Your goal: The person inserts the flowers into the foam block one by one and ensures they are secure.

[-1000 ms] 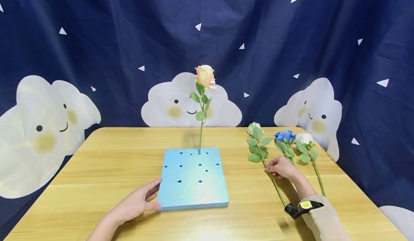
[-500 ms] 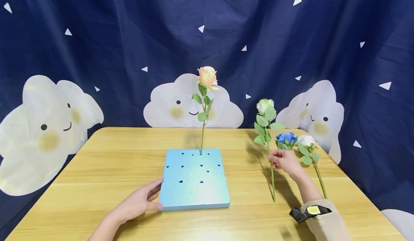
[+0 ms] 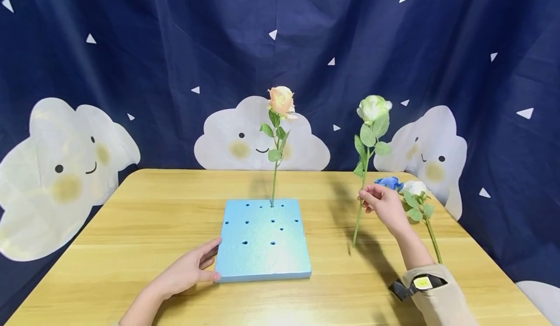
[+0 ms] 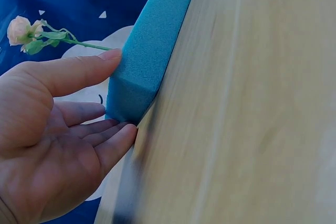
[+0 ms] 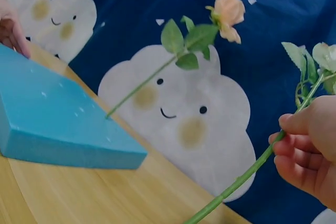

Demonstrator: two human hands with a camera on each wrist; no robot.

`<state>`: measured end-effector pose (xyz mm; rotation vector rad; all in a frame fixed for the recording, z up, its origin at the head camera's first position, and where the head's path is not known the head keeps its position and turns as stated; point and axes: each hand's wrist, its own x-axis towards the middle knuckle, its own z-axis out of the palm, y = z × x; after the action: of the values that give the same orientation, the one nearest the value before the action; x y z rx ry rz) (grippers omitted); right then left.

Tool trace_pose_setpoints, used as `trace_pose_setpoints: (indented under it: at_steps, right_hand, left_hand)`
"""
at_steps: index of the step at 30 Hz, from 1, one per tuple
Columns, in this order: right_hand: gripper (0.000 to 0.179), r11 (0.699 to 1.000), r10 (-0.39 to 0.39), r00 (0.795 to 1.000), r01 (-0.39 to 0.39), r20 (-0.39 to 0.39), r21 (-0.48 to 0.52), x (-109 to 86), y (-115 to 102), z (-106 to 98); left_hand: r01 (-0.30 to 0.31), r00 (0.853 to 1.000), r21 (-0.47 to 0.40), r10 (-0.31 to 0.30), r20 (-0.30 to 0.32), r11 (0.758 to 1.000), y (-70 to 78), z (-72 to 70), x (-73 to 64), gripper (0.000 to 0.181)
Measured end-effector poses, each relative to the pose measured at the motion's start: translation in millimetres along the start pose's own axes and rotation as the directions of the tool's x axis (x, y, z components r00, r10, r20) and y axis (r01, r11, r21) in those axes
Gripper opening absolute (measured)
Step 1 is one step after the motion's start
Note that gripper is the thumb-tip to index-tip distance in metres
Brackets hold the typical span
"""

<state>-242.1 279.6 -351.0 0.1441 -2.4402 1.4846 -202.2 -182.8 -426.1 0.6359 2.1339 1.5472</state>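
Note:
My right hand pinches the green stem of a white-green artificial rose between thumb and fingers. This rose stands nearly upright above the table, right of the light-blue foam block. In the right wrist view its stem slants below the thumb, and its bloom is cut off at the edge. My left hand touches the block's left side, fingers extended and thumb at the near corner, as the left wrist view shows on the blue block. A peach rose stands upright in one of the block's back holes.
At the right of the wooden table lie a blue flower, partly hidden by my right hand, and a white flower. Several small holes dot the block's top. A navy curtain with clouds hangs behind the table.
My right hand has lifted the white-green rose off the table and tilted it upright, its lower stem end swinging left. My left hand has stayed at the block.

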Motion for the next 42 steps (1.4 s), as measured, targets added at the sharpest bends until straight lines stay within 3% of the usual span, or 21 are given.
trace_pose_setpoints:
  at_steps: [8,13,17,21,29,36,42]
  right_hand:
    - [0.019,0.981,-0.117,0.99,0.128,-0.082,0.143,7.9,-27,21]
    - [0.018,0.963,-0.201,0.978,0.209,-0.063,0.173,11.4,-44,37]
    - [0.012,0.963,-0.214,0.976,0.216,-0.03,0.161,14.6,-58,53]
    - [0.005,0.945,-0.254,0.967,0.25,-0.008,0.211,18.1,-73,72]
    - [0.011,0.926,-0.307,0.951,0.29,0.038,0.241,23.6,-99,116]
    - [0.011,0.927,-0.319,0.946,0.298,0.063,0.229,30.5,-105,152]
    - [0.01,0.94,-0.292,0.955,0.276,0.054,0.202,35.0,-103,175]
  left_hand:
    - [0.02,1.0,-0.003,-0.02,-0.01,1.0,1.3,-2.0,-2.2,0.092]
    - [0.021,1.0,-0.007,-0.021,-0.013,1.0,0.3,-1.0,-4.4,0.092]
    - [0.02,1.0,-0.006,-0.02,-0.012,1.0,-0.7,-0.5,-5.5,0.093]
    - [0.016,1.0,-0.003,-0.017,-0.01,1.0,-1.0,-1.1,-5.2,0.092]
    - [0.0,1.0,0.022,0.0,-0.01,1.0,0.3,-2.2,-2.3,0.091]
    - [-0.029,1.0,0.019,0.029,0.003,0.999,2.8,-1.5,-1.0,0.088]
    - [-0.034,0.999,0.014,0.034,0.0,0.999,2.8,-0.9,-1.4,0.088]
